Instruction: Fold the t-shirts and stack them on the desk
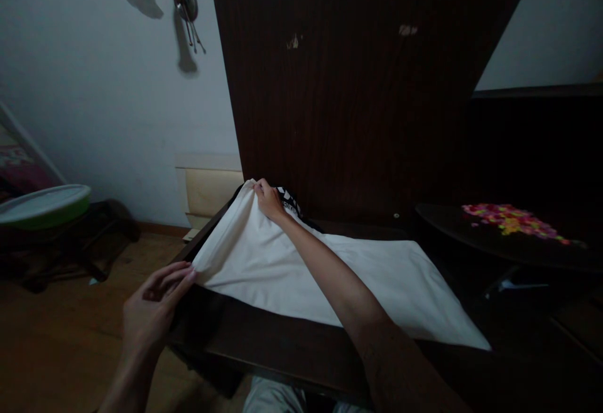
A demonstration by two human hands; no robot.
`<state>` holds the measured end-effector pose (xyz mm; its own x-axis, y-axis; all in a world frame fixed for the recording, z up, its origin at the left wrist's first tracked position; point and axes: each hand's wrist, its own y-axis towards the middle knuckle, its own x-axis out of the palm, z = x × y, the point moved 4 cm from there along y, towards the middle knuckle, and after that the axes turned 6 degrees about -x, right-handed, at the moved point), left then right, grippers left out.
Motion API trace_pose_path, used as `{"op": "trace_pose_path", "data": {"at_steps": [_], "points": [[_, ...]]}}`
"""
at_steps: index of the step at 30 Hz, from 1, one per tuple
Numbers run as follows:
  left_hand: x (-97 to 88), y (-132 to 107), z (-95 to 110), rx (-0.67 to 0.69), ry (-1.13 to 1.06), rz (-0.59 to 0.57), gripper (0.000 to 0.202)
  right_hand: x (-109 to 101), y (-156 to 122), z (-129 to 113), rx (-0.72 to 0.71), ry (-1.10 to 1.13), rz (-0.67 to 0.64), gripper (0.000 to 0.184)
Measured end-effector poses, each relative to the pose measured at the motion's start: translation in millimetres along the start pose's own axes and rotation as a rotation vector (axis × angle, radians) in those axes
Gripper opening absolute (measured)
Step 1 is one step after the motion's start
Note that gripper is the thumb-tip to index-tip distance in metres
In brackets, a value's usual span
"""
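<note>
A long white cloth item [292, 275], perhaps a folded garment, lies across a dark wooden bench [273, 334]. Its left end is lifted and pulled taut between my hands. My left hand [153, 306] pinches the near left corner between thumb and fingers, at the bench's left edge. Reaching across the cloth, my right hand [269, 199] grips the far left corner; its fingertips are partly hidden in the fabric. Just behind that hand sits a black item with white print [289, 202], mostly covered by the cloth and my arm.
A tall dark wooden panel [348, 105] rises behind the bench. On the right, a dark oval tabletop [438, 221] bears a pile of small colourful pieces [513, 221]. At left, a green basin [51, 212] rests on a dark stand. A wall lamp [186, 3] hangs above.
</note>
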<state>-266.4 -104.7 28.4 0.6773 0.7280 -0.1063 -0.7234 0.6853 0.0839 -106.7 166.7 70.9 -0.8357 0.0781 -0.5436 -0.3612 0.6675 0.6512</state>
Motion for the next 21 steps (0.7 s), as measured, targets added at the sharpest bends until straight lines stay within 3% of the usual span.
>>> {"op": "trace_pose_path", "data": {"at_steps": [5, 11, 21], "points": [[-2.9, 10, 1, 0.067, 0.185, -0.054, 0.055, -1, -2, -3, -0.011, 0.009, -0.02, 0.024], [-1.0, 21, 7, 0.214, 0.595, -0.096, 0.036, -2, -4, -7, -0.003, 0.003, -0.053, 0.023], [1.1, 37, 18, 0.307, 0.814, -0.162, 0.011, -1, -5, -6, -0.006, -0.023, -0.082, 0.024]]}}
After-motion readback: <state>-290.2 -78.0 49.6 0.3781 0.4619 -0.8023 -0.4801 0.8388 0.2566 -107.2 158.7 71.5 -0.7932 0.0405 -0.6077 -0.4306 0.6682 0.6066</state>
